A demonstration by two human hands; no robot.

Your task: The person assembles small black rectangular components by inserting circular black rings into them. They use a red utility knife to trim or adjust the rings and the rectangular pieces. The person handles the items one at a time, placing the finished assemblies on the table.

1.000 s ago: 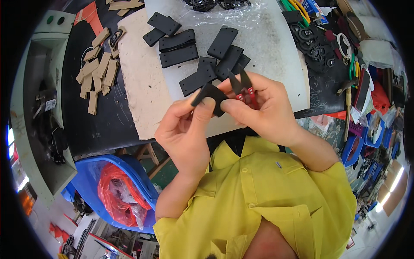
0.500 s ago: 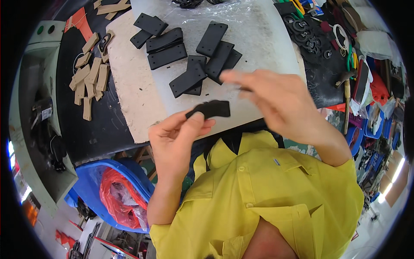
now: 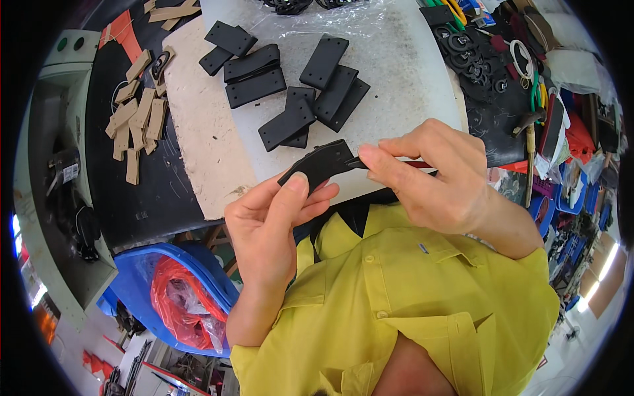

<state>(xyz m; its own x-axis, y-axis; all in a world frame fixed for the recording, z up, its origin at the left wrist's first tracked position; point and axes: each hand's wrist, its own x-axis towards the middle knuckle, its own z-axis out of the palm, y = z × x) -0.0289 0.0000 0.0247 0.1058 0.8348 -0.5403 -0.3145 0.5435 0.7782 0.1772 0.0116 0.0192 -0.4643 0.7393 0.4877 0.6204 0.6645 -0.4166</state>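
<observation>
A: Far left of the surface (image 3: 198, 132): tan wooden strips (image 3: 135, 125) fanned out, well clear of your hands, so parked stock by the look of it.

B: And the black pieces?

A: Flat black rectangular plates (image 3: 290, 86) overlap in a loose heap on the white sheet, just beyond your hands, within reach. Your left hand (image 3: 274, 218) has its grip clamped on one black plate (image 3: 318, 165), thumb on top and fingers under, held up off the surface and tilted so one edge faces right. Your right hand (image 3: 439, 175) has its grip pinched together on a red-handled tool (image 3: 409, 164), tip touching that edge.

B: Versus half a second ago?

A: Your right hand has dropped from above the heap onto the plate. Your left has come up and tipped it more steeply.
</observation>
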